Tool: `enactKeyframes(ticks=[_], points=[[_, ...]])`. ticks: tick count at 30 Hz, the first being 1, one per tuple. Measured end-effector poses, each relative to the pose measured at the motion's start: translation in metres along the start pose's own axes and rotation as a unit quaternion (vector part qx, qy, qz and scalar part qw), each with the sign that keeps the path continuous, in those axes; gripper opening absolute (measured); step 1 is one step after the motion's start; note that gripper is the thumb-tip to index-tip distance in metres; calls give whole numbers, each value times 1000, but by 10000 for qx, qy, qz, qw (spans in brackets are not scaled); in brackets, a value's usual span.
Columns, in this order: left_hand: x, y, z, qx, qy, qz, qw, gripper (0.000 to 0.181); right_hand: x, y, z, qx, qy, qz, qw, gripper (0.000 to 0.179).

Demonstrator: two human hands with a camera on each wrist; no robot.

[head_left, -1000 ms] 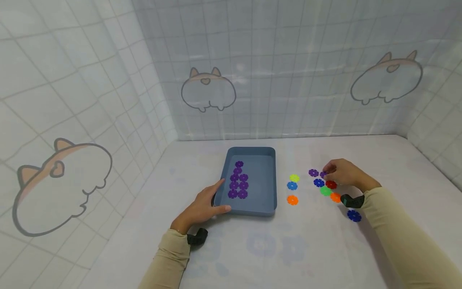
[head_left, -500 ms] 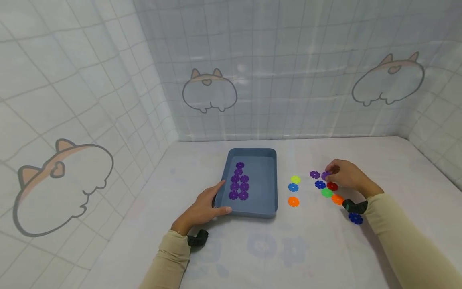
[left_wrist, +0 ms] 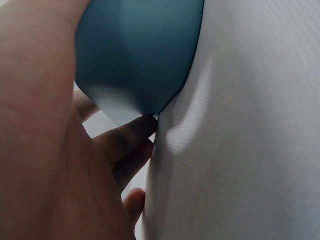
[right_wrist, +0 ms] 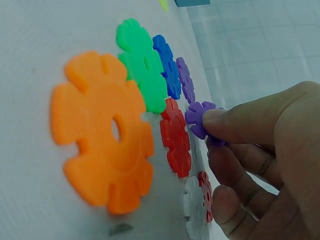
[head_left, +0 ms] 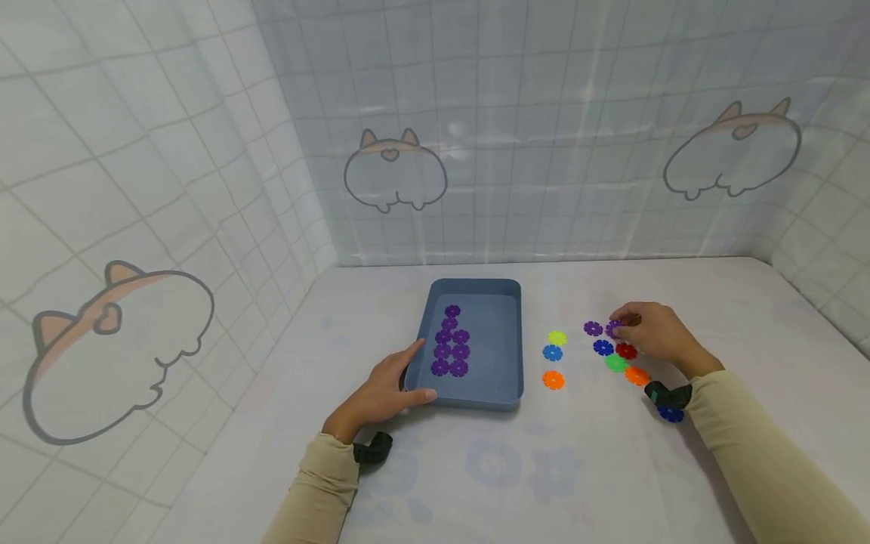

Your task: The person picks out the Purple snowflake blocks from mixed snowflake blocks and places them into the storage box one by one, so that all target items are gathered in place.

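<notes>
In the head view my left hand (head_left: 377, 389) rests at the near left corner of a blue-grey tray (head_left: 494, 332), thumb along the front and index finger on the left side. The left wrist view shows its fingertips touching the tray's outer wall low down. Inside the tray lie several purple flower-shaped discs (head_left: 459, 368), grouped on the left. My right hand (head_left: 650, 334) pinches a purple flower-shaped disc (right_wrist: 196, 120) between thumb and fingers. Beside it on the table lie another purple disc (head_left: 593, 329), a dark blue disc (head_left: 603, 347) and a red disc (right_wrist: 176, 140).
Green (head_left: 616, 363) and orange (head_left: 637, 376) discs lie nearer me. Yellow (head_left: 556, 338), light blue (head_left: 553, 353) and orange (head_left: 553, 380) ones lie right of the tray. Another blue disc (head_left: 671, 415) is partly under my right wrist. A white disc (right_wrist: 192, 207) shows in the right wrist view.
My right hand has stayed over the same purple disc, its fingers shifting slightly on it. The left hand and the tray hold their places. The head view has tilted a little.
</notes>
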State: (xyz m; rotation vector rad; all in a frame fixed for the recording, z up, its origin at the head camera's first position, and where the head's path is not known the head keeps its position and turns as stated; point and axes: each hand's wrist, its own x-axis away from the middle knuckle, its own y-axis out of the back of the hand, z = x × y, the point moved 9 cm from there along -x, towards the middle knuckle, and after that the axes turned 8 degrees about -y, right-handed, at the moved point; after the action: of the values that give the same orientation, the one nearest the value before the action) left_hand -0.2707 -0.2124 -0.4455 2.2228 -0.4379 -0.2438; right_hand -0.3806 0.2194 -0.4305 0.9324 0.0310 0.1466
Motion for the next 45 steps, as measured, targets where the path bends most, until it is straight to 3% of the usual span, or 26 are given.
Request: enactKeyframes(ticks=[11,20,25,32,45], points=[[0,-1,1,-56,-77,3,10000,98,1,1,5,-299,-62,-211,9993,30],[-1,-1,-1,-6,-121,1,9999,98,-1,-7,16,-1303,-201,70,9913,37],[-1,-1,0,-14,-83,-6,10000,99,-3,-12,19,-1758,-352,327,9832,42],[-1,0,0,-51,-87,-43,9999,99,-6,-22,37,-2725,-221,837,9583,50],[0,0,-1,-19,-119,-33,9999,97,-13,-44,68,-3332,-163,1075,9366,45]])
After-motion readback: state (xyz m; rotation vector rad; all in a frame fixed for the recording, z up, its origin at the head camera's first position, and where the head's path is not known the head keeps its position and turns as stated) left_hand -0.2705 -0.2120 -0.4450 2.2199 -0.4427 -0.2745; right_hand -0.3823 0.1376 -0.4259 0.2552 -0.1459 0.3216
